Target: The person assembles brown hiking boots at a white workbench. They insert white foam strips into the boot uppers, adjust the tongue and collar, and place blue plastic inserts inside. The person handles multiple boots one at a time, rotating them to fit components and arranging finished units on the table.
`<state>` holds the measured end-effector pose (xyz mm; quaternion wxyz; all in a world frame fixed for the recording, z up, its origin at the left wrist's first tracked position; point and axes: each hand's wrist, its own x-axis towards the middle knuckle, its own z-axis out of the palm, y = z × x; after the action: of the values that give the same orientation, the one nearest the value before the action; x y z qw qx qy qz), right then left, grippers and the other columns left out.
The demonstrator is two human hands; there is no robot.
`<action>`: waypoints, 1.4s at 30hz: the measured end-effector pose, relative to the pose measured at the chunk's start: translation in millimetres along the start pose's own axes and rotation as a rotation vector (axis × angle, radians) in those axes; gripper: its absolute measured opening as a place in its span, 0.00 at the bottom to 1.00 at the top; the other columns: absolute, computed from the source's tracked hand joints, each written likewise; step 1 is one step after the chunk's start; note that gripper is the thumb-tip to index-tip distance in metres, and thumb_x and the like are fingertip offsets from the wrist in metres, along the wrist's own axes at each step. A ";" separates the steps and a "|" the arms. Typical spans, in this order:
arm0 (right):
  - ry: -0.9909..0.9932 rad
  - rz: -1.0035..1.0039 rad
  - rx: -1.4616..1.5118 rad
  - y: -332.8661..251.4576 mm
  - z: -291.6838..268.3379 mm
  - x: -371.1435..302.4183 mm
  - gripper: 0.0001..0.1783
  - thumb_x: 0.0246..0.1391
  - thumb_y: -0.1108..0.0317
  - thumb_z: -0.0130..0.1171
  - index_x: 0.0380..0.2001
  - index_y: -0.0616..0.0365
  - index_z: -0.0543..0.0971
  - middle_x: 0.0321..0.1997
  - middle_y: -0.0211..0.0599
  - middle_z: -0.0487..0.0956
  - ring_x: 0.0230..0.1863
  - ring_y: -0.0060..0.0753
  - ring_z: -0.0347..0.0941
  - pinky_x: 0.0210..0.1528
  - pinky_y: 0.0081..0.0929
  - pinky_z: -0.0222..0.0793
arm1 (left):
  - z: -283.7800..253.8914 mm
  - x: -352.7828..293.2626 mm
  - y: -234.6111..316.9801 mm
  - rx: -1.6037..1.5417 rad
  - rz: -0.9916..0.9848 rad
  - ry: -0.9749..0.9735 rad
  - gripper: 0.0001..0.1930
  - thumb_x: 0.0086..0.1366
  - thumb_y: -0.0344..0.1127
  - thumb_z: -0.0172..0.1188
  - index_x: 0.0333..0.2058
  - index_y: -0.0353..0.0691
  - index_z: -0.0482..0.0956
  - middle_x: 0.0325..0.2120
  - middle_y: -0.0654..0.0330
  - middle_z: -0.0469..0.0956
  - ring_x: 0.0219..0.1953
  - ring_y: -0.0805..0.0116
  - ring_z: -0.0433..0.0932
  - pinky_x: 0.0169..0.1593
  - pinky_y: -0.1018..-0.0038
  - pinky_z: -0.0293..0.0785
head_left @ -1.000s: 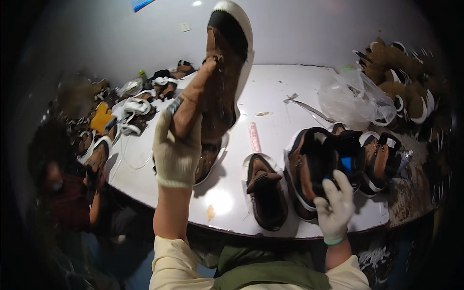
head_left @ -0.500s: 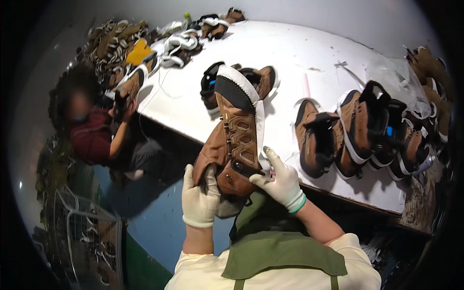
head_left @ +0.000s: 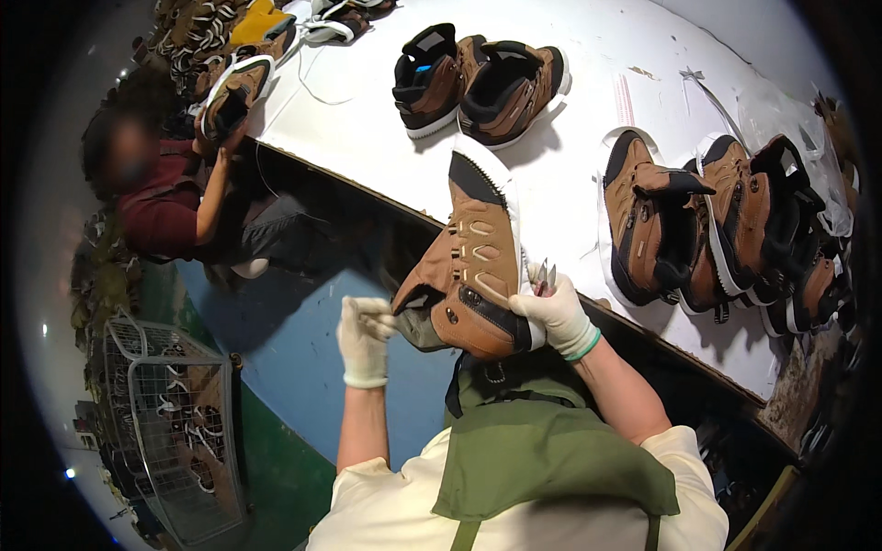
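Observation:
A brown high-top shoe (head_left: 478, 239) with black toe and heel patches and a white sole is raised in front of me, its toe pointing away. My right hand (head_left: 556, 317), in a white glove with a green cuff, grips it by the sole near the heel. A pair of small pointed metal snips (head_left: 547, 277) also sticks up from that hand. Beside the shoe's collar, my gloved left hand (head_left: 365, 340) has its fingers drawn together. Anything small between them cannot be made out. The collar opening faces left, with grey material showing below.
On the white table (head_left: 358, 174) stand a pair of similar shoes (head_left: 510, 96) and a row of several more (head_left: 652, 220) at the right, near a clear plastic bag (head_left: 781, 138). At left a person (head_left: 175, 202) handles another shoe (head_left: 234, 96). A wire cart (head_left: 179, 422) holds shoes.
My left hand has come off the shoe's side and moved slightly left. The shoe has shifted right and nearer me in my right hand. The view has turned, showing the pair behind more fully.

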<state>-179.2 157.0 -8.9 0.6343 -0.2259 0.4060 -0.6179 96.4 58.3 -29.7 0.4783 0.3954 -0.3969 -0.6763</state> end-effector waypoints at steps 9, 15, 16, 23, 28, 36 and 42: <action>-0.121 0.066 0.084 7.5 -10.4 6.9 0.38 0.43 0.77 0.65 0.60 0.70 0.67 0.59 0.47 0.74 0.59 0.41 0.73 0.65 0.39 0.67 | 42.6 7.1 11.9 0.785 0.560 -0.219 0.23 0.54 0.15 0.60 0.50 0.34 0.76 0.48 0.50 0.78 0.50 0.55 0.79 0.56 0.69 0.72; -0.189 0.062 0.148 21.9 -21.4 5.6 0.43 0.43 0.75 0.65 0.65 0.67 0.62 0.64 0.46 0.70 0.64 0.42 0.68 0.69 0.41 0.61 | 31.0 16.5 12.8 0.706 0.741 -0.301 0.20 0.54 0.15 0.59 0.47 0.35 0.79 0.46 0.47 0.80 0.47 0.56 0.81 0.52 0.69 0.75; -0.190 0.072 0.157 21.2 -20.7 5.5 0.43 0.44 0.74 0.65 0.65 0.67 0.62 0.64 0.46 0.70 0.64 0.42 0.68 0.69 0.41 0.61 | 30.4 16.9 14.3 0.724 0.755 -0.322 0.20 0.54 0.15 0.59 0.46 0.35 0.79 0.46 0.47 0.80 0.46 0.56 0.81 0.52 0.69 0.75; -0.209 0.051 0.190 16.5 -19.2 3.8 0.43 0.46 0.75 0.65 0.66 0.65 0.60 0.65 0.46 0.69 0.64 0.42 0.68 0.68 0.42 0.61 | 38.1 13.6 18.0 0.710 0.776 -0.352 0.15 0.60 0.18 0.60 0.47 0.33 0.78 0.49 0.45 0.78 0.49 0.57 0.79 0.53 0.68 0.74; -0.171 0.043 0.188 27.8 -25.1 -0.9 0.42 0.48 0.76 0.64 0.66 0.66 0.59 0.65 0.47 0.69 0.64 0.42 0.68 0.68 0.42 0.62 | 39.7 11.7 17.5 0.712 0.787 -0.365 0.16 0.59 0.19 0.61 0.46 0.33 0.78 0.49 0.44 0.78 0.48 0.57 0.79 0.53 0.67 0.74; -0.084 0.026 0.076 17.3 -13.8 -11.5 0.19 0.50 0.75 0.62 0.47 0.63 0.76 0.46 0.34 0.80 0.47 0.25 0.75 0.55 0.28 0.70 | 42.0 6.9 13.2 0.702 0.791 -0.318 0.17 0.56 0.17 0.61 0.45 0.35 0.79 0.47 0.45 0.80 0.47 0.54 0.81 0.52 0.68 0.75; 0.000 0.006 -0.111 15.8 -10.7 -15.8 0.14 0.49 0.71 0.64 0.41 0.61 0.77 0.34 0.23 0.74 0.35 0.16 0.66 0.41 0.17 0.66 | 43.5 4.0 13.7 0.707 0.785 -0.292 0.17 0.56 0.18 0.62 0.45 0.36 0.79 0.47 0.46 0.80 0.46 0.53 0.81 0.51 0.69 0.76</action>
<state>-176.7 176.8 -23.7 0.6227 -0.2594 0.4404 -0.5925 60.3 58.3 -1.6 0.4727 0.2561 -0.7801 -0.3201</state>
